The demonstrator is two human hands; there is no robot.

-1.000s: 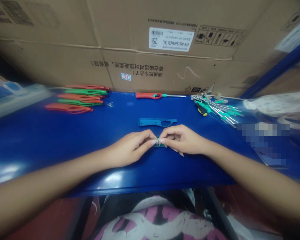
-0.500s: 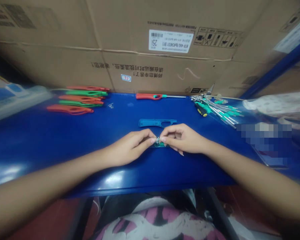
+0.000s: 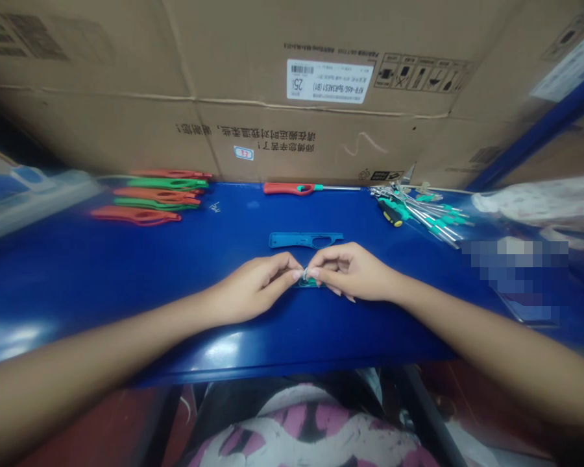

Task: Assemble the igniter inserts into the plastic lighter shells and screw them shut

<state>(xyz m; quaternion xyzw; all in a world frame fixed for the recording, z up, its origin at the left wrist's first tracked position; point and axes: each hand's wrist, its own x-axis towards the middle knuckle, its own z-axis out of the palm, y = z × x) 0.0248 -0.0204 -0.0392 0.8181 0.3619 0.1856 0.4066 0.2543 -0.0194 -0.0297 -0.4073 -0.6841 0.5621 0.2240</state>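
Observation:
My left hand (image 3: 259, 285) and my right hand (image 3: 351, 270) meet fingertip to fingertip over the middle of the blue table (image 3: 102, 272). Both pinch one small part (image 3: 305, 275), pale with a bit of green, too small to name. A dark green piece lies on the table under my right fingers, mostly hidden. Just behind the hands lies a blue plastic lighter shell (image 3: 305, 240), flat and untouched.
Red and green plastic shells (image 3: 150, 193) are stacked at the back left. A red-handled long lighter (image 3: 307, 188) lies against the big cardboard boxes (image 3: 253, 97). A heap of green-handled metal rods (image 3: 421, 209) sits at the back right, with clear bags (image 3: 540, 214) beyond.
The two hands have stayed together on the small part, with only slight shifts of the fingertips. Nothing else on the table moved.

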